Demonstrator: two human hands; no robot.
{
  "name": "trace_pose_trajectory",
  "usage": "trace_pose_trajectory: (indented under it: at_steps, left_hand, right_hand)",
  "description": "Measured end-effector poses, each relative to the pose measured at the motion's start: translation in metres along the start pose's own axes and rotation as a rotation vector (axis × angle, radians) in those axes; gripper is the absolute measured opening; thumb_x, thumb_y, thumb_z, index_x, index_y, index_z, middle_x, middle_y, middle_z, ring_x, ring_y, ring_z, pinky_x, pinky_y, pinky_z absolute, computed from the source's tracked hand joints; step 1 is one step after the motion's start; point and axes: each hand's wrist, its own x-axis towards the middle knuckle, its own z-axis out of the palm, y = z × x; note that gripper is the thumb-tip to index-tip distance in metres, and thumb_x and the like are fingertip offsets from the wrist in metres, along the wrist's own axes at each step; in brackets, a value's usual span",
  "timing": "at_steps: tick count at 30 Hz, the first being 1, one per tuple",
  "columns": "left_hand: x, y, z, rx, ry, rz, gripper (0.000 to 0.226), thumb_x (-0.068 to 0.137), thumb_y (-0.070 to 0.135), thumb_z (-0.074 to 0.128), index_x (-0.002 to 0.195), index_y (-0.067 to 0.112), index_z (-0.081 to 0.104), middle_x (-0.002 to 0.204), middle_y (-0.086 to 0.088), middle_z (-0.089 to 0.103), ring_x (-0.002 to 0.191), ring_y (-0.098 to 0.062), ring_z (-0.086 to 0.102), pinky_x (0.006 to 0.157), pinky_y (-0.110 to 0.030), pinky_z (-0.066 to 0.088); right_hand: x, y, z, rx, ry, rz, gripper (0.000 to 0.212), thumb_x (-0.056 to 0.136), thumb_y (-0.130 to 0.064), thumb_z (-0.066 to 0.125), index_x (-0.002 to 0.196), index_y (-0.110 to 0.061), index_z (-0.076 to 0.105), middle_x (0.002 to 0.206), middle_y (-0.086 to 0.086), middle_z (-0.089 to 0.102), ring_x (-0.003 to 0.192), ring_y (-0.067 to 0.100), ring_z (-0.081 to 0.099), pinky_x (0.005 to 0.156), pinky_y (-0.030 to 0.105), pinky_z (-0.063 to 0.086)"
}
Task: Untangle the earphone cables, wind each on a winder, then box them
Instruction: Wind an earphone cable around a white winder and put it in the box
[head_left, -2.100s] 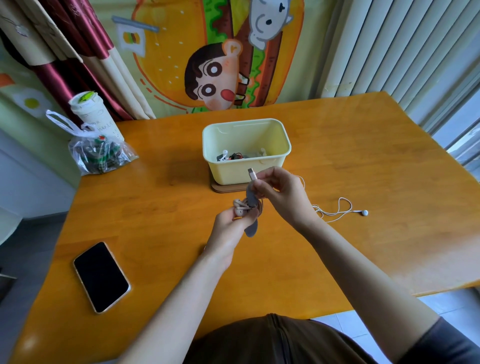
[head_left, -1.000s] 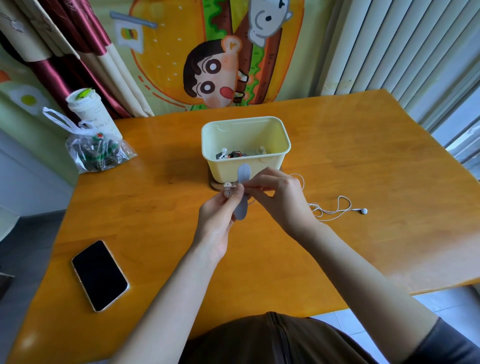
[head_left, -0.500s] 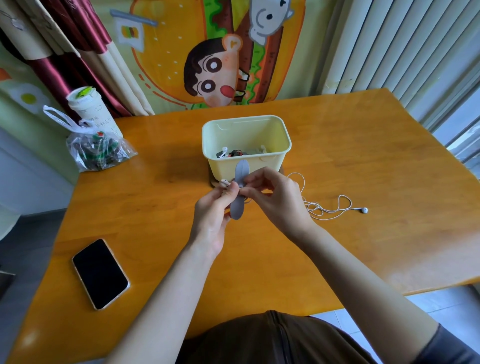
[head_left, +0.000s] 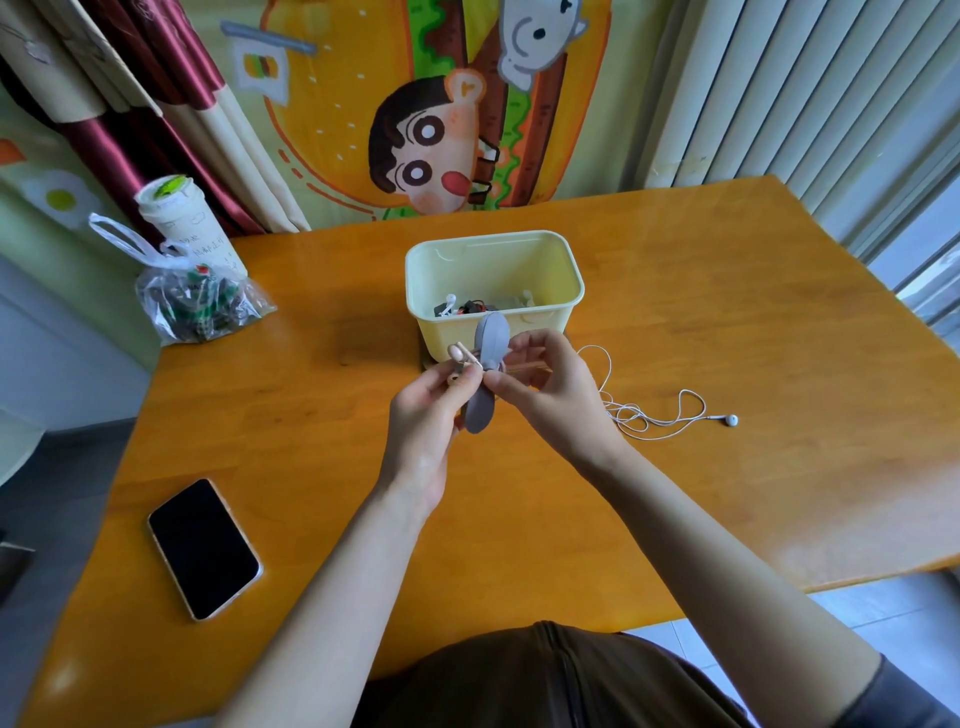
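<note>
While the left hand (head_left: 423, 415) pinched the pink earphone (head_left: 460, 354) against the waist of the grey winder (head_left: 492, 335), the right hand (head_left: 553, 395) pinched the same winder from the other side. The hands were close together, both clamped on it, holding it upright in the air just in front of the box (head_left: 491, 237). How much pink cable was already wrapped could not be told behind the fingers. I judged this set to be near the end of its winding.

Several wound sets already lay in the box, though their number was unclear. The white earphone (head_left: 657, 418) lay loose in loops on the desk (head_left: 753, 322), just right of the right wrist, not yet wound. So at least one winding and two boxings seemed left.

The box mouth was open and near. A phone (head_left: 202, 548) lay well to the left, and a plastic bag (head_left: 200, 306) with a cup (head_left: 176, 218) sat at the far left edge, all well apart from the hands.
</note>
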Motion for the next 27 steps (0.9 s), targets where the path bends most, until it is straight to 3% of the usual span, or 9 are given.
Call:
trace_pose_trajectory:
  at_steps: [3, 7, 15, 20, 24, 27]
  left_hand:
    - [-0.001, 0.0, 0.002, 0.012, 0.018, 0.015, 0.013, 0.092, 0.017, 0.059, 0.084, 0.014, 0.07, 0.07, 0.007, 0.068, 0.065, -0.003, 0.059, 0.063, -0.023, 0.042]
    - [-0.003, -0.003, 0.003, 0.038, 0.003, 0.044, 0.022, 0.094, 0.016, 0.056, 0.075, 0.018, 0.066, 0.062, 0.012, 0.065, 0.062, -0.004, 0.06, 0.062, -0.025, 0.044]
    - [-0.001, -0.008, 0.0, 0.083, -0.003, 0.067, 0.017, 0.095, 0.022, 0.055, 0.097, 0.013, 0.07, 0.087, 0.001, 0.073, 0.079, -0.009, 0.067, 0.058, -0.018, 0.049]
    - [-0.002, -0.007, 0.002, 0.058, -0.027, 0.071, 0.026, 0.097, 0.029, 0.052, 0.099, 0.01, 0.07, 0.09, 0.002, 0.072, 0.081, -0.007, 0.066, 0.058, -0.016, 0.047]
    - [-0.001, -0.006, 0.002, 0.04, -0.05, 0.054, 0.016, 0.093, 0.023, 0.057, 0.098, 0.013, 0.069, 0.093, 0.004, 0.071, 0.086, -0.005, 0.064, 0.065, -0.014, 0.046]
    - [0.0, -0.004, 0.002, 0.031, -0.043, 0.038, 0.014, 0.094, 0.021, 0.056, 0.096, 0.015, 0.068, 0.084, 0.007, 0.07, 0.078, -0.004, 0.063, 0.063, -0.019, 0.045]
  right_hand:
    - [0.001, 0.003, -0.003, 0.048, -0.071, 0.062, 0.03, 0.083, -0.01, 0.07, 0.111, -0.01, 0.06, 0.096, -0.005, 0.069, 0.087, 0.011, 0.068, 0.081, 0.028, 0.055]
    - [0.001, 0.006, -0.009, 0.012, -0.076, 0.058, 0.023, 0.08, -0.009, 0.072, 0.102, -0.014, 0.067, 0.092, 0.003, 0.073, 0.089, 0.017, 0.07, 0.087, 0.041, 0.055]
    - [0.002, 0.005, -0.015, 0.055, -0.077, 0.049, 0.016, 0.082, -0.003, 0.069, 0.091, -0.017, 0.07, 0.087, 0.003, 0.074, 0.08, 0.012, 0.071, 0.075, 0.026, 0.057]
    - [0.0, 0.009, -0.009, 0.105, 0.017, 0.047, 0.015, 0.084, -0.004, 0.067, 0.096, -0.013, 0.071, 0.083, 0.001, 0.073, 0.076, 0.014, 0.07, 0.071, 0.025, 0.057]
    - [-0.001, 0.009, -0.007, 0.094, 0.04, 0.05, 0.013, 0.085, -0.007, 0.067, 0.094, -0.015, 0.071, 0.077, -0.006, 0.072, 0.07, 0.006, 0.068, 0.064, 0.019, 0.055]
    - [-0.003, 0.008, -0.006, 0.059, 0.051, 0.019, 0.012, 0.086, -0.008, 0.066, 0.092, -0.018, 0.071, 0.077, -0.007, 0.071, 0.068, 0.003, 0.067, 0.061, 0.017, 0.053]
